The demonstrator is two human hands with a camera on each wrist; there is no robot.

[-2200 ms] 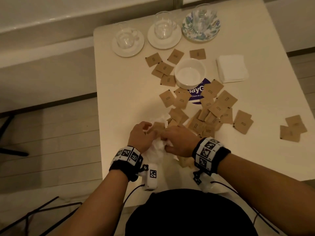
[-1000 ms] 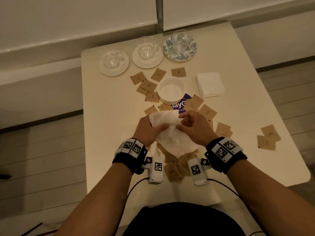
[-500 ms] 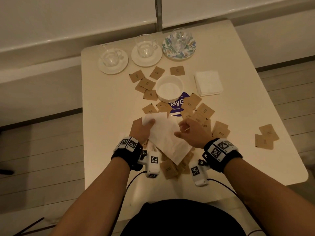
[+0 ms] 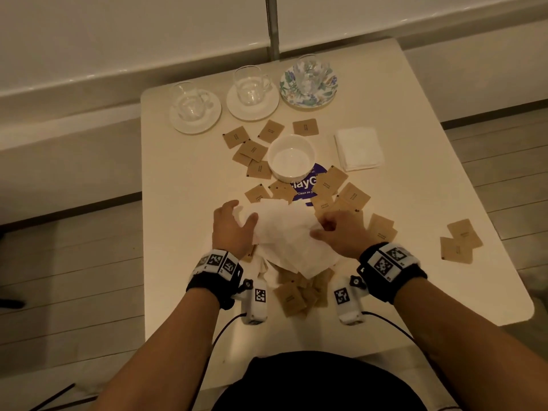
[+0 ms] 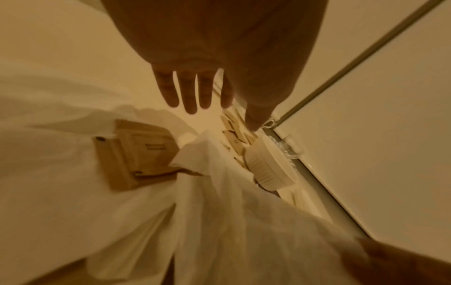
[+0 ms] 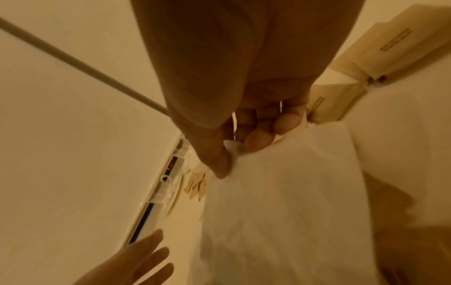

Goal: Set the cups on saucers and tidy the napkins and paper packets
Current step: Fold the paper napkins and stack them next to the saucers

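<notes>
Since half a second ago, napkin spread wider and laid lower over the heap of packets near the table's front edge; left hand no longer clutching its corner but flattened beside it. Item, left hand: fingers straight and slightly parted in the left wrist view, thumb lying on the napkin's left edge in the head view, holding nothing; whether the fingertips press the table or hover just above it cannot be told through the blur. Item, right hand: thumb and curled fingers pinching the napkin's right corner, the sheet hanging from that pinch toward the camera. Item, napkin: one loose, creased sheet between the two hands, partly covering brown packets; more crumpled white tissue shows beneath it by the left wrist. Item, stack: folded napkins, squared, right of the bowl, well apart from the hands. Item, cups: three, each already standing on a saucer at the far edge, so that part looks finished. Item, packets: scattered around the bowl, none inside it that can be seen. Judgement: the sheet appears to be mid-flattening ahead of a fold; napkins partly tidied, packets not yet begun.
</notes>
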